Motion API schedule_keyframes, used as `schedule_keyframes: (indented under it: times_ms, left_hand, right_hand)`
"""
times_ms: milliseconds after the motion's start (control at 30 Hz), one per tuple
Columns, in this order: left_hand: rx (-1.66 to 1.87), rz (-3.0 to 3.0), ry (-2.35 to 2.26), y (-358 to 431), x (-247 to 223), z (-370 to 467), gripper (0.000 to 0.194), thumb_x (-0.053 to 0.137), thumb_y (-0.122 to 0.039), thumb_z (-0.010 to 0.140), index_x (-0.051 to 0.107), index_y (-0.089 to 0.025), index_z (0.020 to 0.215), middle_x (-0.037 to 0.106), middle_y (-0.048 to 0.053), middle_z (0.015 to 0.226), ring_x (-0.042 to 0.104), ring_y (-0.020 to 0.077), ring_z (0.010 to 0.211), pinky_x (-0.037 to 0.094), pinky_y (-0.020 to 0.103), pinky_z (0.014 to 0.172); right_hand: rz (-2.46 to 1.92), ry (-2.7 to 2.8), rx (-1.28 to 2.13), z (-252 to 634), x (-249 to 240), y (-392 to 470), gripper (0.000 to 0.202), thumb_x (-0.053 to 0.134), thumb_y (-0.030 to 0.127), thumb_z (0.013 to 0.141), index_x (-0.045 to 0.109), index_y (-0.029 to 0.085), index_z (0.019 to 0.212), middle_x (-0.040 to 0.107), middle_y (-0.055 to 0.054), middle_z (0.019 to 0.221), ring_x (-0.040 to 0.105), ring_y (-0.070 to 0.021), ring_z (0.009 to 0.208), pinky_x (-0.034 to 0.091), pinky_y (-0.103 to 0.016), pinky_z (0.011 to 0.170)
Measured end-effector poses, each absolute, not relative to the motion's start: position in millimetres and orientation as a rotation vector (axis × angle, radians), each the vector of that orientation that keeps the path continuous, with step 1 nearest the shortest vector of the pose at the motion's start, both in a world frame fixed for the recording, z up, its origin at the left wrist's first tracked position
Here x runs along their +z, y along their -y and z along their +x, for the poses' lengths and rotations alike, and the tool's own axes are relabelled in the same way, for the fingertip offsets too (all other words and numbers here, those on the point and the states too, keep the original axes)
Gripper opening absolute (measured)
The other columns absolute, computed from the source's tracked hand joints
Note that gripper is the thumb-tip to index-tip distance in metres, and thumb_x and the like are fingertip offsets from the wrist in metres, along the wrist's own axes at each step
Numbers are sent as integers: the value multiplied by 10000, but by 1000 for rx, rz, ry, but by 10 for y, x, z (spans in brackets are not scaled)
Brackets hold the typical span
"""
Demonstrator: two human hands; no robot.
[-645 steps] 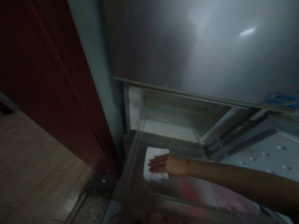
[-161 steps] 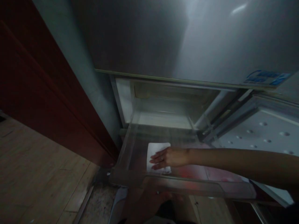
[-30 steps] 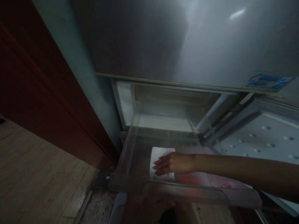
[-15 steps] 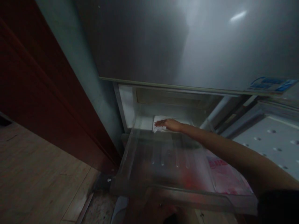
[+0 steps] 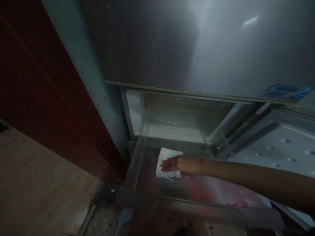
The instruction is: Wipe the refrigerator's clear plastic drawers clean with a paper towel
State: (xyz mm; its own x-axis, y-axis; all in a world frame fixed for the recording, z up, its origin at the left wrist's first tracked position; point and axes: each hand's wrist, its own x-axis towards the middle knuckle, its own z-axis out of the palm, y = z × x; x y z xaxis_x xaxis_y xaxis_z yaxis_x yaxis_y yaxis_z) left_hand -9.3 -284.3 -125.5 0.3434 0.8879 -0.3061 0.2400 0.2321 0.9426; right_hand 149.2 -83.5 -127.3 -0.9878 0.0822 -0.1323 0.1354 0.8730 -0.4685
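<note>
My right hand (image 5: 180,165) lies flat on a folded white paper towel (image 5: 165,153), fingers stretched out and slightly apart. Under the towel is the floor of a clear plastic freezer drawer (image 5: 145,186), pulled out from the compartment. A thumb grip cannot be made out, and the towel's right part is covered by the hand. Below the drawer's front edge, at the bottom of the view, a dim skin-toned shape seems to be my left hand (image 5: 167,223); shadow and the drawer front hide its fingers.
Behind the drawer is the white freezer compartment (image 5: 169,129). Above it spans a closed grey fridge door (image 5: 152,42). The lower door (image 5: 290,144) stands open at the right. A pink printed bag (image 5: 238,195) shows through the drawer. A dark red door frame (image 5: 61,108) rises at the left.
My right hand has drawn the paper towel from the back of the drawer toward me, onto the middle of its floor. The drawer has stayed in place.
</note>
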Motion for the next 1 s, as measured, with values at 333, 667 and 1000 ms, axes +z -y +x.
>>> schedule_keyframes:
  times_ms: [333,667,1000]
  left_hand:
    - [572,1204,-1180,2837,-1257,-84,261,599,-415,930,678,-222,1087,666,72,1200,633,213,1084,512,418,976]
    - [598,1169,-1256,2855,-1290,-104,294,566,-391,952,633,-212,1174,609,86,1278,615,224,1093,533,426,942]
    - [618,1137,-1303,2872,-1308,-35,273,706,-338,799,744,-323,1069,751,-13,1108,642,257,1149,476,369,1053]
  right_hand:
    - [28,-2916,-664,1395,-1211,711,418,403,124,995,587,214,1359,571,-78,1431,451,-174,1393,355,-354,1182]
    - [612,-3062,-501,1210,-1178,-563,541,428,-7,877,599,201,1346,539,-92,1454,475,-209,1378,380,-409,1152]
    - [358,-2996,-588,1374,-1204,318,534,461,32,897,538,187,1402,522,-91,1473,447,-207,1397,391,-382,1150]
